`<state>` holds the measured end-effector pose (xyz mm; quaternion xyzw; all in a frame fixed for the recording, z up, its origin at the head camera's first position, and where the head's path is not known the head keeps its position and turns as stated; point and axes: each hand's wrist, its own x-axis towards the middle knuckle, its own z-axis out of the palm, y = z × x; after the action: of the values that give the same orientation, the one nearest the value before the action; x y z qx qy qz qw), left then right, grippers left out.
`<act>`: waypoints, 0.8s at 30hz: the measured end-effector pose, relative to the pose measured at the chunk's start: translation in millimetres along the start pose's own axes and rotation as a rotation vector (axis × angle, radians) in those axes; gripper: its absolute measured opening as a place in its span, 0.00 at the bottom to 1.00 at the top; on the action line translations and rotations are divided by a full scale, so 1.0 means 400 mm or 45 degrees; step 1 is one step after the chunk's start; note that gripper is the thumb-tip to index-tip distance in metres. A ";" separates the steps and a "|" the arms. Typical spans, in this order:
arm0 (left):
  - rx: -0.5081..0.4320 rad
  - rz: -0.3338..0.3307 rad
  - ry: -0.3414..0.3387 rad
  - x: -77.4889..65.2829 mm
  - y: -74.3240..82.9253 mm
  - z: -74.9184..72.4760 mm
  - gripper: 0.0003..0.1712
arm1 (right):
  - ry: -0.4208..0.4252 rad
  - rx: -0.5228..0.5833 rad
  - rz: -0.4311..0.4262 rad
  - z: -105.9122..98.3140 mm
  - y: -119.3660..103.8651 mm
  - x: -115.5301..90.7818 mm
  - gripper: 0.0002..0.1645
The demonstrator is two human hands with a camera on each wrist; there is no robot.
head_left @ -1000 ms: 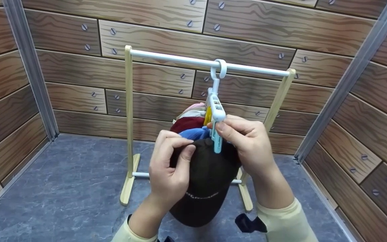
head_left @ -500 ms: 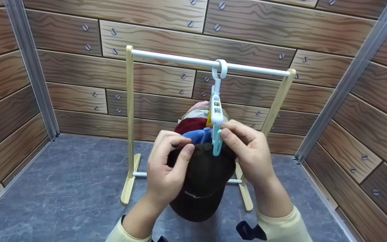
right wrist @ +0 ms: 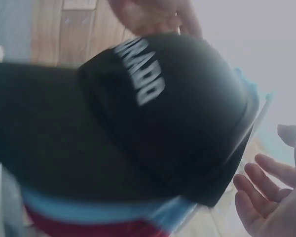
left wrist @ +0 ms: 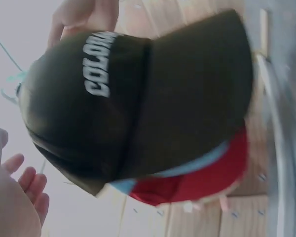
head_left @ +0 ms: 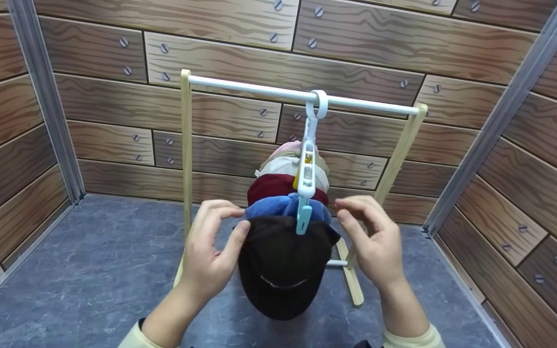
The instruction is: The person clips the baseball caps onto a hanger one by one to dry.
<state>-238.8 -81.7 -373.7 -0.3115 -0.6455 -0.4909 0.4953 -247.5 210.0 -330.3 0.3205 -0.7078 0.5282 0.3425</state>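
A black baseball cap (head_left: 285, 261) with white lettering hangs brim down at the front of a row of caps. A light blue clip (head_left: 303, 220) on the white hanger (head_left: 307, 166) pinches its back edge. My left hand (head_left: 211, 251) is beside the cap's left edge, thumb and fingers loosely bent around air. On the opposite side my right hand (head_left: 375, 244) stands apart from the cap, fingers relaxed and holding nothing. Both wrist views show the lettered cap between the hands, with the fingers off it. Directly behind is a blue cap (head_left: 271, 207).
The hanger hooks over the white rail (head_left: 254, 88) of a wooden-legged rack. Further back on it hang a dark red cap (head_left: 271, 186), a white cap (head_left: 278, 166) and a pink one (head_left: 288, 146). Wood-patterned walls (head_left: 114, 101) enclose the grey floor (head_left: 114, 256).
Both hands have come off the cap and clip and moved outward to either side. The cap now hangs from the clip alone, and the hanger has turned slightly.
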 end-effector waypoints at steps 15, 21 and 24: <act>0.385 -0.100 -0.180 -0.075 -0.080 -0.084 0.16 | -0.034 -0.545 0.013 -0.071 0.112 -0.113 0.25; 0.586 -0.082 -0.269 -0.098 -0.117 -0.123 0.21 | -0.086 -0.703 0.070 -0.106 0.146 -0.138 0.29; 0.689 -0.037 -0.320 -0.101 -0.140 -0.140 0.25 | -0.091 -0.796 0.097 -0.130 0.164 -0.147 0.33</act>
<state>-257.0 -149.2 -428.4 -0.2173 -0.8135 -0.2657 0.4694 -260.3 281.2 -402.5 0.1915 -0.8590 0.2858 0.3792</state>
